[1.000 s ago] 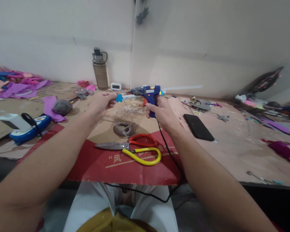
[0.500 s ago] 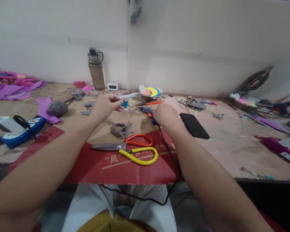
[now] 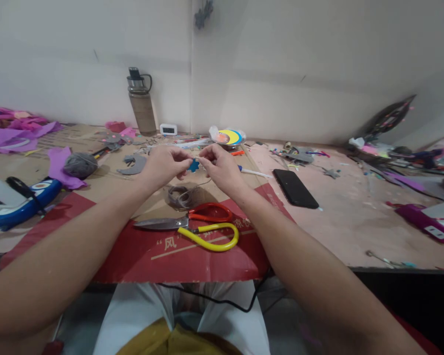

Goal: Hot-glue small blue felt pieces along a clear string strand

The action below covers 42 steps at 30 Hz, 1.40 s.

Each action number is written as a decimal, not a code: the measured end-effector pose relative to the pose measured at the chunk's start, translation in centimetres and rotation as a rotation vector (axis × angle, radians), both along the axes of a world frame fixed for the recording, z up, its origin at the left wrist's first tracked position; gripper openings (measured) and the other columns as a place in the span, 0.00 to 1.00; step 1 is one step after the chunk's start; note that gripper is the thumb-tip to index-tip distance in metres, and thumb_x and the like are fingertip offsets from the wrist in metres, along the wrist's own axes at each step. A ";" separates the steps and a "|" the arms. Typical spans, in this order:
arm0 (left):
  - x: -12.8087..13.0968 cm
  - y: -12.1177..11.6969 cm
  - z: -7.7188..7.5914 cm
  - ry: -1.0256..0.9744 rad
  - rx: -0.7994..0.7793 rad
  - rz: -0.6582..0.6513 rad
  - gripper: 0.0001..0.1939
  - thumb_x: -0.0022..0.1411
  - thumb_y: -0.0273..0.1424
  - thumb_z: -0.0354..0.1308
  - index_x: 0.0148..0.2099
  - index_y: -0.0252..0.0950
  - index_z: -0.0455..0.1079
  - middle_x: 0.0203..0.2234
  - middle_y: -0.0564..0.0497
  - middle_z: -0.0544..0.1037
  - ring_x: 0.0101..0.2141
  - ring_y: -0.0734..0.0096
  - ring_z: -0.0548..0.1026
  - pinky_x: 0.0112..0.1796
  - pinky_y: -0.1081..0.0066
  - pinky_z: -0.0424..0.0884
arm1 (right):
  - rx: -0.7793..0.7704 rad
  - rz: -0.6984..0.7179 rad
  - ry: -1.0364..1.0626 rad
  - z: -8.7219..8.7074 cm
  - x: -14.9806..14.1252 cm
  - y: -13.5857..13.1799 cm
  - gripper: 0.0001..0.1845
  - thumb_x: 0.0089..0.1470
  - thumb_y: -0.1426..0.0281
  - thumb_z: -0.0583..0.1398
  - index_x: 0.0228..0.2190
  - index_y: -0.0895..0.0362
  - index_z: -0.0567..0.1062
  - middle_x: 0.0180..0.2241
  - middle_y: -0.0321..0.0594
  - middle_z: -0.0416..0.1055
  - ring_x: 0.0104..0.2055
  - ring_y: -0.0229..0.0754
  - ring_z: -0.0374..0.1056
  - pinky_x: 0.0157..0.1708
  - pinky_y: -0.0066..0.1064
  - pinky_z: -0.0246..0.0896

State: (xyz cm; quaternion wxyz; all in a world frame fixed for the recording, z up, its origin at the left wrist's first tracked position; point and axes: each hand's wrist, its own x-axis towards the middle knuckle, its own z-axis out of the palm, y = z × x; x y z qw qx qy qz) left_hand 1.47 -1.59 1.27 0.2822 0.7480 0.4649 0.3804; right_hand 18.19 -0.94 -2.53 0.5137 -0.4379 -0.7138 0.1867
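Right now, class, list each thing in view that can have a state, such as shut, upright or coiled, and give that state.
Scissors: lying flat, blades shut
Phone: flat, upper face dark
Bottle: upright, lid on
Digital clock: upright, reading too small to tell
Yarn ball: wound
Grey cord: loosely coiled
Blue cutout: raised, between left hand and right hand

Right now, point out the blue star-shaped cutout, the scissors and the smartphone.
Blue star-shaped cutout (image 3: pixel 194 165): head view, its face, between the hands.
Scissors (image 3: pixel 182 223): head view, metal near the pivot.
Black smartphone (image 3: pixel 295 189): head view, middle of its dark upper face.
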 end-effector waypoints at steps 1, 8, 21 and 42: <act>0.0 0.0 0.0 0.005 -0.002 -0.002 0.06 0.53 0.30 0.60 0.33 0.33 0.76 0.16 0.54 0.74 0.16 0.77 0.71 0.20 0.78 0.67 | 0.044 -0.040 -0.052 0.3 0.0 -0.2 0.02 0.53 0.73 0.58 0.30 0.56 0.68 0.27 0.33 0.66 0.31 0.36 0.63 0.35 0.32 0.60; 0.0 0.0 -0.3 0.006 -0.027 -0.046 0.08 0.54 0.32 0.59 0.34 0.33 0.76 0.16 0.54 0.74 0.16 0.77 0.72 0.19 0.79 0.68 | 0.189 -0.163 -0.237 1.3 -0.3 -1.0 0.04 0.54 0.75 0.58 0.27 0.57 0.69 0.30 0.38 0.65 0.34 0.39 0.61 0.38 0.34 0.58; 0.5 -0.5 -0.2 -0.098 -0.104 -0.060 0.08 0.52 0.30 0.61 0.34 0.31 0.75 0.22 0.48 0.80 0.23 0.72 0.78 0.26 0.75 0.74 | 0.224 -0.181 -0.304 1.0 -0.4 -0.9 0.08 0.58 0.71 0.55 0.26 0.56 0.67 0.30 0.39 0.64 0.35 0.40 0.60 0.39 0.34 0.56; 0.5 -0.2 -0.7 -0.217 -0.199 -0.062 0.09 0.52 0.33 0.63 0.31 0.31 0.72 0.21 0.47 0.79 0.24 0.67 0.79 0.27 0.72 0.77 | 0.244 -0.170 -0.287 1.3 -0.7 -2.1 0.09 0.57 0.72 0.55 0.25 0.55 0.64 0.30 0.40 0.64 0.35 0.41 0.60 0.38 0.35 0.57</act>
